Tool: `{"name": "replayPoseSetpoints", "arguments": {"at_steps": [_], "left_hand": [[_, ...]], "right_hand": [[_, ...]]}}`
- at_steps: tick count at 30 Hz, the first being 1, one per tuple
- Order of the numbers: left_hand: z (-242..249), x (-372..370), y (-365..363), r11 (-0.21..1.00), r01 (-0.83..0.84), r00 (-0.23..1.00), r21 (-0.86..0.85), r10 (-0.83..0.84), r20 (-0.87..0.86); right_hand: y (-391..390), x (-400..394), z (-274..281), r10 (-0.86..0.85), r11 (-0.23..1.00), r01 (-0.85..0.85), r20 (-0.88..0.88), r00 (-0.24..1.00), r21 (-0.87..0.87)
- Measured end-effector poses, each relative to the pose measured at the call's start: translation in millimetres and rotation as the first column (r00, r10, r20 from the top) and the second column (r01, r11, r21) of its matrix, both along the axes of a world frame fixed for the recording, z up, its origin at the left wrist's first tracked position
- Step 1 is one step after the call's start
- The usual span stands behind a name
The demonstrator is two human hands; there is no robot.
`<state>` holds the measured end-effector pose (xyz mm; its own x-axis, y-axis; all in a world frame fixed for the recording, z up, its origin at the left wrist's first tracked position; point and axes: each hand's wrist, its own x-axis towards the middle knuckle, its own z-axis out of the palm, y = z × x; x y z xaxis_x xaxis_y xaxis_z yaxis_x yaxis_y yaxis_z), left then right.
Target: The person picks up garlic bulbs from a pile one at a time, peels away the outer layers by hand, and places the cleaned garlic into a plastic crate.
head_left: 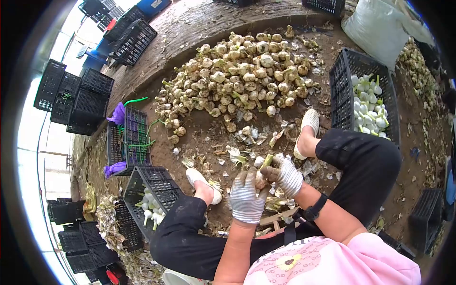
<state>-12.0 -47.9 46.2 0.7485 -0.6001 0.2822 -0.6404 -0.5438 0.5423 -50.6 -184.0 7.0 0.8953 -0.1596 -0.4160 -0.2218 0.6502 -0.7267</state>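
Between my two gloved hands is a garlic bulb point(260, 180), unpeeled and brownish, with a cut green stem pointing up and away from me. My left hand point(247, 197), in a striped white and grey glove with a soiled finger area, is wrapped round the bulb from the left. From the right, my right hand point(287, 178), gloved the same way, has its fingers closed at the bulb's side near the stem; the fingertips are partly hidden. Ahead on the ground lies a large pile of unpeeled garlic point(237, 76). Loose skins point(249, 135) are scattered between my feet.
A black crate point(339, 90) of peeled white garlic stands to the right, beside a white sack point(375, 28). Another crate point(161, 185) with white bulbs tilts by my left knee. Beyond it is a crate with purple netting point(137, 133). Stacked crates point(88, 102) stand far left.
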Motion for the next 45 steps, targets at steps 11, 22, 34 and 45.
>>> {"name": "replayPoseSetpoints", "arguments": {"at_steps": [11, 22, 34, 45], "left_hand": [[-3, 13, 22, 0.985, 0.055, 0.968, -0.160, -0.092, -0.235], [-35, -3, 18, 0.729, -0.470, 0.485, -0.498, -0.258, -0.836], [-38, 8, -8, 0.333, -0.745, 0.502, -0.578, -0.291, -0.814], [-1, 1, 7, 0.617, -0.362, 0.732, -0.699, -0.276, -0.623]], "right_hand": [[5, -9, -1, 0.130, 0.989, -0.120, -0.120, 0.984, 0.090], [7, -12, -12, -0.025, 0.998, 0.030, 0.085, 0.996, -0.058], [18, 0, -19, -0.073, 0.976, 0.077, -0.027, 0.997, 0.204], [17, -9, 6, 0.286, 0.953, -0.295, 0.115, 0.951, 0.072]]}}
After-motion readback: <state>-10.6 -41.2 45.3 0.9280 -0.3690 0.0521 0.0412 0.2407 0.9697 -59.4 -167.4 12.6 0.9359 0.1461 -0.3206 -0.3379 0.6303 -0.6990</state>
